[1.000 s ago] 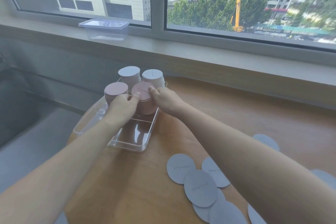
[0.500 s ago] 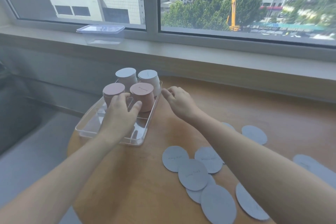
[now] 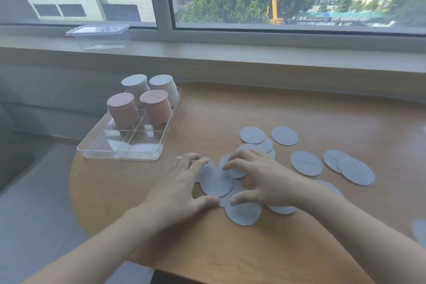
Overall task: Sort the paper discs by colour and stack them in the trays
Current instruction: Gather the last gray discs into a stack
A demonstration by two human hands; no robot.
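Note:
A clear divided tray (image 3: 119,153) sits at the table's left edge. Its far compartments hold two pink disc stacks (image 3: 156,108) and two pale grey-blue stacks (image 3: 136,84); the near compartments look bare. Several loose blue-grey paper discs (image 3: 306,163) lie scattered on the wooden table. My left hand (image 3: 182,188) and my right hand (image 3: 260,177) rest with spread fingers on either side of an overlapping cluster of blue discs (image 3: 216,184), fingertips and thumbs touching the discs. Neither hand has lifted a disc.
A second clear lidded container (image 3: 99,36) stands on the window sill at the back left. The rounded table edge (image 3: 76,191) drops off to the left and near side. More blue discs (image 3: 356,172) lie to the right.
Both hands left the pink stack in the tray and came back toward me, down onto the cluster of blue discs. The camera tilted down and right.

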